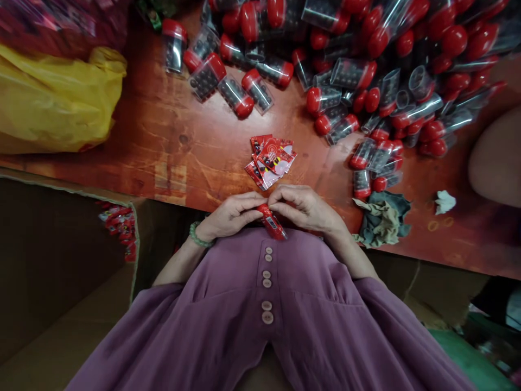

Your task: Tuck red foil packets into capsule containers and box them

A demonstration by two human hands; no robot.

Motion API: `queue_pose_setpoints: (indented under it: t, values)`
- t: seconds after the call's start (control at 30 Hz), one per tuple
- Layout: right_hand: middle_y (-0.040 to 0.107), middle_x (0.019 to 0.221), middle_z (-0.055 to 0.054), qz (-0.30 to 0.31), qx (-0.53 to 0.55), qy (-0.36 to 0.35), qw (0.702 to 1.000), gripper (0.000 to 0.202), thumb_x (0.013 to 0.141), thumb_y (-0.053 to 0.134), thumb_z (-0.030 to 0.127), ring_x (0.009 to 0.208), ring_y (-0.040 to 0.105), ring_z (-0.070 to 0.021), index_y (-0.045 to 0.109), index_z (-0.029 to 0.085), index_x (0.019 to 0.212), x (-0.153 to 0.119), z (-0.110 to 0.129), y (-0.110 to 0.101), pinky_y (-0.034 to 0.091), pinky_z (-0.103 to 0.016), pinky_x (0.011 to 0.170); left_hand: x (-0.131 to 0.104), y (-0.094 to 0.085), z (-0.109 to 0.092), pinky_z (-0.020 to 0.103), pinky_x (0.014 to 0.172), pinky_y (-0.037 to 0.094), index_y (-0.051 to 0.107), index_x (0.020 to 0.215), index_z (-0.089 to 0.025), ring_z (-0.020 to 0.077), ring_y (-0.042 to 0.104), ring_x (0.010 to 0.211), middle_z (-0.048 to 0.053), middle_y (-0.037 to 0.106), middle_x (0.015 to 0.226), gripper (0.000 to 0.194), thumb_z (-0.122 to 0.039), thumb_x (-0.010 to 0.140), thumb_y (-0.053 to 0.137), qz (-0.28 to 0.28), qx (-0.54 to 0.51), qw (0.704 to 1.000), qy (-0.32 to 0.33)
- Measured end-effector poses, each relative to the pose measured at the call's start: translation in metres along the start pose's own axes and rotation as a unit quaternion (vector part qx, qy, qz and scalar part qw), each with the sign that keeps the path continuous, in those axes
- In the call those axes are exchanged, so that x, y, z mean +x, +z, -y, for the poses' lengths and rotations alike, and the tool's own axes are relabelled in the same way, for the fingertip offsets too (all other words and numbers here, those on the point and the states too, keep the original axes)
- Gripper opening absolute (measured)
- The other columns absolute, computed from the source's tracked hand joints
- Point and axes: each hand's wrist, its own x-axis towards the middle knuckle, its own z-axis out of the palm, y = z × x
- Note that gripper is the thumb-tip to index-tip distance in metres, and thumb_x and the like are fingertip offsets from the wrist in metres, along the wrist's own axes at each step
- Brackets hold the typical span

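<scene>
A small red packet with a barcode [272,224] hangs between my two hands at the table's front edge, in front of the purple garment. My left hand [238,213], with a green bead bracelet at the wrist, pinches its top from the left. My right hand [299,206] has fingers closed on the same top end from the right. Just beyond the hands, a small fanned pile of red printed packets [272,161] lies on the wooden table [195,163]. Farther back are clear tubes with red caps and dark balls [207,76].
Many more red-capped tubes [352,73] are heaped at the back right. A crumpled cloth [385,220] and white scrap [445,201] lie at right. A yellow bag [57,100] stands at left, above an open cardboard box [136,239] holding red packets.
</scene>
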Motion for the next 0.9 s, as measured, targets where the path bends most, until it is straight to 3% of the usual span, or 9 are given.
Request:
queue_pose_setpoints:
  t: [0.2,0.5,0.7,0.8,0.87,0.9]
  values:
    - [0.057,0.079,-0.002,0.05,-0.135,0.022,0.989,0.021,0.102,0.042,0.029,0.066,0.051,-0.0143,0.053,0.02,0.087,-0.011,0.004,0.01,0.041,-0.028,0.063,-0.002,0.004,0.009,0.029,0.081,0.056,0.077,0.102,-0.021,0.0174,0.068,0.084,0.007,0.071,0.09,0.029,-0.042,0.093,0.059,0.037,-0.057,0.997,-0.037]
    - [0.051,0.078,-0.001,0.057,-0.121,0.039,0.99,0.015,0.101,0.04,0.023,0.064,0.048,-0.0134,0.044,0.021,0.087,-0.016,0.006,0.019,0.039,-0.027,0.059,-0.004,0.006,0.014,0.031,0.084,0.055,0.076,0.1,-0.019,0.0184,0.067,0.088,0.008,0.071,0.093,0.032,-0.043,0.095,0.056,0.086,-0.087,0.991,-0.053]
    - [0.051,0.08,-0.001,0.06,-0.148,0.026,0.987,0.014,0.101,0.04,0.021,0.066,0.048,-0.0133,0.044,0.021,0.088,-0.014,0.005,0.024,0.038,-0.027,0.06,-0.007,0.007,0.009,0.03,0.08,0.055,0.077,0.101,-0.02,0.0182,0.069,0.086,0.008,0.072,0.092,0.032,-0.044,0.094,0.057,0.069,-0.072,0.994,-0.047]
    - [0.051,0.079,-0.002,0.027,-0.169,0.01,0.985,0.012,0.098,0.041,0.016,0.065,0.046,-0.0133,0.045,0.021,0.088,-0.01,0.0,0.027,0.037,-0.027,0.06,-0.022,0.0,-0.003,0.031,0.082,0.055,0.078,0.103,-0.021,0.02,0.071,0.088,0.009,0.075,0.095,0.028,-0.042,0.091,0.063,0.027,-0.073,0.996,-0.051]
    - [0.054,0.08,-0.002,-0.011,-0.157,0.001,0.987,0.012,0.099,0.042,0.016,0.068,0.048,-0.0135,0.047,0.02,0.089,-0.009,-0.005,0.028,0.039,-0.026,0.063,-0.045,-0.011,-0.012,0.033,0.081,0.056,0.079,0.102,-0.021,0.0214,0.071,0.088,0.01,0.076,0.095,0.026,-0.041,0.088,0.068,-0.072,-0.061,0.993,-0.069]
    - [0.055,0.081,-0.002,-0.033,-0.15,-0.001,0.988,0.012,0.1,0.043,0.017,0.069,0.05,-0.0135,0.048,0.02,0.089,-0.009,-0.007,0.028,0.041,-0.026,0.064,-0.06,-0.02,-0.016,0.033,0.078,0.056,0.08,0.098,-0.02,0.0216,0.071,0.086,0.009,0.076,0.094,0.026,-0.041,0.085,0.071,-0.154,-0.058,0.984,-0.076]
